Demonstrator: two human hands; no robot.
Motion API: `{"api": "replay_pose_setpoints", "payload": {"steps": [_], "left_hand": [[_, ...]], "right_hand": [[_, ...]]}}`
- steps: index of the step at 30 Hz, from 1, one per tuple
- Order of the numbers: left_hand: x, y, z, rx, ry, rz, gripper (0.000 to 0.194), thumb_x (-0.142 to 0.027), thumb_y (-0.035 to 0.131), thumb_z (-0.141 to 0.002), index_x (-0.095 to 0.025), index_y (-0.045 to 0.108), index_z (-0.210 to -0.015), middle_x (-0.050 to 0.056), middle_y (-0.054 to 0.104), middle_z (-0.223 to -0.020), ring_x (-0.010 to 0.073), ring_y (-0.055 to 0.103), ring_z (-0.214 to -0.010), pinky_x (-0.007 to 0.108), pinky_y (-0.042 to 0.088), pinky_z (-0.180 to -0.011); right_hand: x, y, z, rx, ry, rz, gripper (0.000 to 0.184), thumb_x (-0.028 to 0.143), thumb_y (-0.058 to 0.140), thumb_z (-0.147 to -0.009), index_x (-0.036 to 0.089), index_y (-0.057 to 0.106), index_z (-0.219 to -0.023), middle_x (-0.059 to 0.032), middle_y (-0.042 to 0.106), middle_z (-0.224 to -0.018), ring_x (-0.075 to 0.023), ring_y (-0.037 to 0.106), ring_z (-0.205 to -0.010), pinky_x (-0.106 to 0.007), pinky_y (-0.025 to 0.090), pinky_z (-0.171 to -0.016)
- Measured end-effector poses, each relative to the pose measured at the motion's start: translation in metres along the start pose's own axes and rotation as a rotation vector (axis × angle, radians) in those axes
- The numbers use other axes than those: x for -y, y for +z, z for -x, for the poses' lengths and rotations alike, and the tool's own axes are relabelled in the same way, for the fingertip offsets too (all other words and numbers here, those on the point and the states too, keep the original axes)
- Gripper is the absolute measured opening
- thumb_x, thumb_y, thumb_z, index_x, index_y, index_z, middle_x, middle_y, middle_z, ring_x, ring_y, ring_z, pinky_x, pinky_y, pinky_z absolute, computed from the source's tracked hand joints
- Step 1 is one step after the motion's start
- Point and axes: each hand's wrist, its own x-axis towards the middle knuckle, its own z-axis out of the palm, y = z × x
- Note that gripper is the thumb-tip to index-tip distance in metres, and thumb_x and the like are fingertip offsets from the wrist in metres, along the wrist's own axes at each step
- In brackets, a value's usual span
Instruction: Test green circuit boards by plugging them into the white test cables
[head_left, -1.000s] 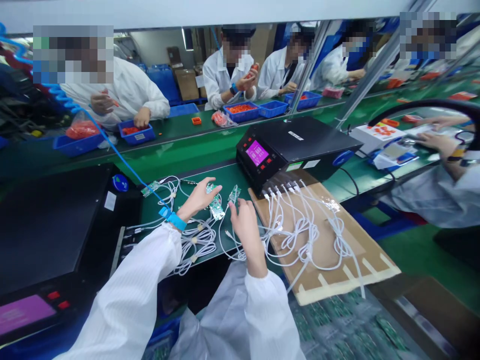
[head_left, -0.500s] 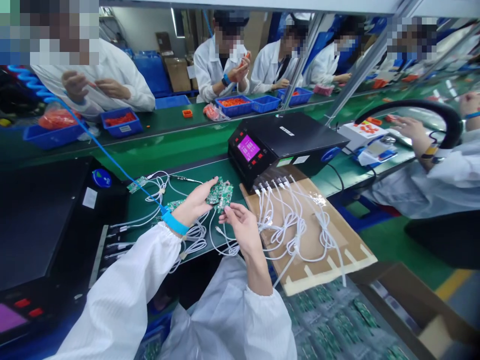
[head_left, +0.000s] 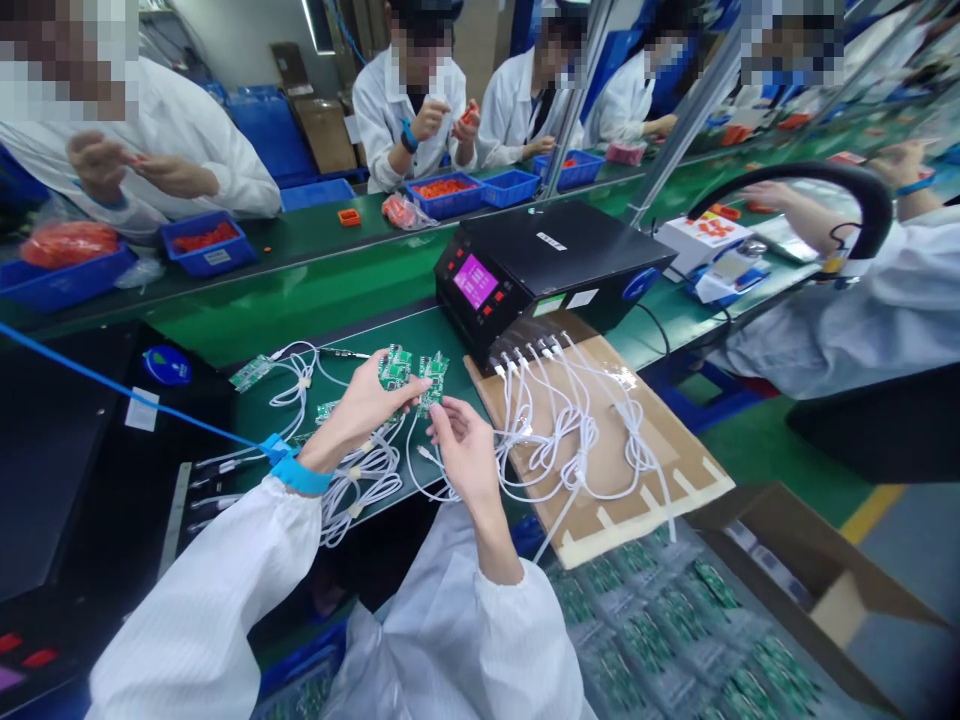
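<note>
Closed around a small green circuit board [head_left: 394,366], my left hand [head_left: 360,405] wears a blue wrist strap [head_left: 301,476]. Its thumb reaches across to a second green circuit board [head_left: 433,375]. My right hand [head_left: 466,450] pinches the lower end of that second board between thumb and fingers. A narrow gap separates the two boards. Beneath the hands lie coiled white cables [head_left: 367,475]. Another circuit board [head_left: 252,373], joined to a white cable, rests on the green bench to the left. Part of one more board shows beside my left wrist.
A black tester [head_left: 555,265] with a pink screen stands ahead, its white cables [head_left: 581,430] spread over a cardboard sheet [head_left: 675,490]. Another black box [head_left: 60,450] is at left. Bagged boards [head_left: 675,640] lie lower right, near an open carton [head_left: 810,570]. Co-workers sit across the conveyor.
The boards, bunched together before, are now apart, one at each hand. My right hand has drawn its board slightly away from the left one. The view has shifted a little.
</note>
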Motion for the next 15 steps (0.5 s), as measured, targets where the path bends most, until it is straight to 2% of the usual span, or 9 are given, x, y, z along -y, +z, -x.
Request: {"api": "replay_pose_setpoints", "payload": {"steps": [3, 5, 7, 11, 15], "left_hand": [[0.000, -0.003, -0.004, -0.055, 0.016, -0.002, 0.055, -0.035, 0.091, -0.072, -0.016, 0.058, -0.112, 0.001, 0.068, -0.074, 0.0134, 0.058, -0.060, 0.025, 0.045, -0.057], [0.003, -0.005, -0.009, -0.095, -0.005, 0.024, 0.053, -0.033, 0.090, -0.072, -0.017, 0.056, -0.109, 0.001, 0.068, -0.072, 0.0150, 0.060, -0.061, 0.026, 0.046, -0.057], [0.006, -0.007, -0.013, -0.109, -0.018, 0.035, 0.050, -0.033, 0.090, -0.072, -0.017, 0.057, -0.107, 0.002, 0.069, -0.072, 0.0162, 0.062, -0.063, 0.027, 0.047, -0.057], [0.013, -0.006, -0.014, -0.057, 0.017, 0.001, 0.042, -0.037, 0.087, -0.074, -0.017, 0.059, -0.098, 0.003, 0.069, -0.073, 0.0159, 0.062, -0.063, 0.028, 0.048, -0.059], [0.016, -0.003, -0.010, -0.035, 0.002, 0.006, 0.052, -0.033, 0.089, -0.073, -0.016, 0.060, -0.112, 0.001, 0.069, -0.071, 0.0153, 0.060, -0.058, 0.028, 0.047, -0.058]], "right_hand": [[0.000, -0.010, 0.023, 0.067, -0.141, 0.487, 0.034, 0.032, 0.060, -0.102, 0.016, 0.064, -0.132, -0.0147, 0.071, -0.123, -0.0230, 0.073, -0.090, -0.038, 0.058, -0.083], [-0.003, -0.015, 0.035, 0.167, -0.181, 0.721, 0.030, 0.024, 0.059, -0.102, 0.018, 0.065, -0.131, -0.0130, 0.070, -0.125, -0.0252, 0.074, -0.096, -0.036, 0.057, -0.083], [-0.009, -0.015, 0.041, 0.244, -0.173, 0.862, 0.024, 0.017, 0.058, -0.102, 0.020, 0.068, -0.123, -0.0100, 0.072, -0.118, -0.0250, 0.075, -0.098, -0.032, 0.055, -0.078], [-0.019, -0.010, 0.040, 0.246, -0.129, 0.980, 0.019, 0.015, 0.049, -0.106, 0.019, 0.068, -0.109, -0.0086, 0.075, -0.104, -0.0229, 0.076, -0.089, -0.028, 0.050, -0.069], [-0.025, -0.010, 0.034, 0.103, -0.162, 0.800, 0.022, 0.022, 0.044, -0.108, 0.017, 0.065, -0.112, -0.0088, 0.077, -0.098, -0.0223, 0.075, -0.082, -0.029, 0.049, -0.069]]}}
